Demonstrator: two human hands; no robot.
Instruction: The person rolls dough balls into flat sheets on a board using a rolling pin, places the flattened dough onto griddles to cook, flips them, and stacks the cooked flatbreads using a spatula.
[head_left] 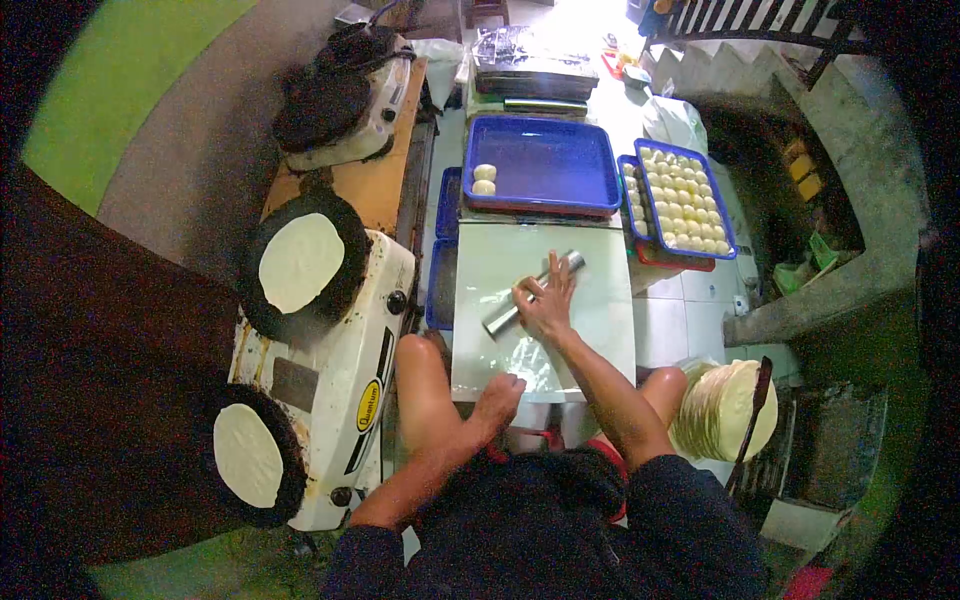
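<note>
On the pale, glossy work board [600, 350] lies a metal rolling pin [500, 318], slanting up to the right. My right hand [545, 305] rests across it, with fingers stretched out and spread over the metal. At the board's near edge, my left hand [497, 402] is closed, its fingers curled; what they hold, if anything, is hidden. Glare on the board makes it hard to tell whether thin dough lies there. Just beyond the board, a blue tray [545, 160] holds two dough balls [484, 180] at its left side.
To my left, a white stove [340, 400] carries round black griddles with pale dough sheets [302, 262] on two of them. Another burner [325, 110] stands farther back. At right are a full tray of dough balls [685, 200], a stack of flat rounds [730, 410] and a dark spatula [757, 405].
</note>
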